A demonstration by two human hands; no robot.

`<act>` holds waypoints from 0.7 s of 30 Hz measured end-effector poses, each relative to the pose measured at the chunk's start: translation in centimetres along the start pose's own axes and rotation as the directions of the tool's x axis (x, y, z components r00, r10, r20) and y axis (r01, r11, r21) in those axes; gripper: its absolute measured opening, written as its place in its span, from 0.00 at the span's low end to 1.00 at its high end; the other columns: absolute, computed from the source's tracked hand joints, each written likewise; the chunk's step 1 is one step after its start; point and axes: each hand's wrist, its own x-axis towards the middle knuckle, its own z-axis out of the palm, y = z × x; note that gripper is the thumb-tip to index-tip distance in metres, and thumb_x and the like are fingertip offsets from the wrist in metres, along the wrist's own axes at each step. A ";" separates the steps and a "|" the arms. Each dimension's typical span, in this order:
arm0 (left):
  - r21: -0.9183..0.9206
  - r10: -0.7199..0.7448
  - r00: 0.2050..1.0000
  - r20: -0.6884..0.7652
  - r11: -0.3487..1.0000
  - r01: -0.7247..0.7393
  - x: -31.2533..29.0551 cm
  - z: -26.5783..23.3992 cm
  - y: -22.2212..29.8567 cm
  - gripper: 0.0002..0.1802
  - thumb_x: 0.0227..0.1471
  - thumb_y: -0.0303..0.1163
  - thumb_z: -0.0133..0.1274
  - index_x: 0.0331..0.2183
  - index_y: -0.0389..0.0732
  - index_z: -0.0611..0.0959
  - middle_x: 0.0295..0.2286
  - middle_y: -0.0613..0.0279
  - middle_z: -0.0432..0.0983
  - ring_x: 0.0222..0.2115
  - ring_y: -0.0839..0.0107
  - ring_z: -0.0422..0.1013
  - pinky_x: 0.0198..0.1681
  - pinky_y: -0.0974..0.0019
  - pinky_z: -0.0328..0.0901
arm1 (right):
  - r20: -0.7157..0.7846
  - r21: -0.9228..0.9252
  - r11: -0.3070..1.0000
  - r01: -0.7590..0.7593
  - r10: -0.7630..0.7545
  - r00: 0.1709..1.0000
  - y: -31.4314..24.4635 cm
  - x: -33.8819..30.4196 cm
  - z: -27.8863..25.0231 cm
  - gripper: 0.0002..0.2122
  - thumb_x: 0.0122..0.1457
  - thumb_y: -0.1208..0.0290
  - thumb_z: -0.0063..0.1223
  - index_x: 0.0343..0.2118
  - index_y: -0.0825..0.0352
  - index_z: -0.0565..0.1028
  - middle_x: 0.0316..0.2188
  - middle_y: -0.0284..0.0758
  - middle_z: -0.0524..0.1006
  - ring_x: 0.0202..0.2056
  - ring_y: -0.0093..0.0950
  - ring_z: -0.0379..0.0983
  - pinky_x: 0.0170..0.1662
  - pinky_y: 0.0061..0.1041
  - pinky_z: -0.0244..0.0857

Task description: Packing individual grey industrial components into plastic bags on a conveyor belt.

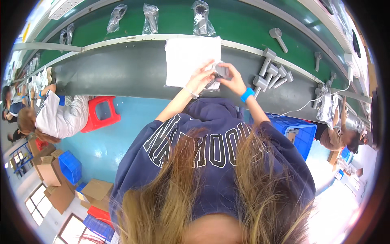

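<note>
1. Leaning in at the left end of the table (122,71), a co-worker (63,116) in a pale top is beside a red stool (92,116).
2. Beyond the table's far edge runs a green belt (252,20); on it, left to right, lie three grey devices in clear plastic: one (117,18), a second (150,20) and a third (201,18).
3. A white sheet (185,57) covers the middle of the table, reaching from near the far edge toward the near edge.
4. The left hand (198,80), a pale bracelet at its wrist, is over the sheet's right part; its fingers are bent, with the tips against the left side of a dark item.
5. That dark item (222,72) is grey, small and compact, with a paler patch at its upper left. It is held over the sheet's right edge, closer to the table's near edge than to the far one. Fingers partly cover it, so its full outline cannot be told.
6. The right hand (234,82), with a blue band at the wrist, curves around the item's right side, index finger along the top and thumb below, spread by its width.
7. Farther right, near the far edge, bare grey devices (271,70) with round heads and straight handles lie grouped on the table.
</note>
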 end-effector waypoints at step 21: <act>0.696 -0.101 0.907 0.408 -0.608 -0.381 -4.3 -8.6 -3.0 0.08 0.39 0.29 0.46 0.29 0.42 0.74 0.31 0.65 0.71 0.36 0.69 0.68 0.30 0.67 0.65 | -0.426 -0.200 0.887 -0.416 0.303 0.852 11.7 22.2 -15.6 0.20 0.53 0.62 0.44 0.50 0.58 0.64 0.42 0.39 0.71 0.38 0.30 0.69 0.39 0.30 0.64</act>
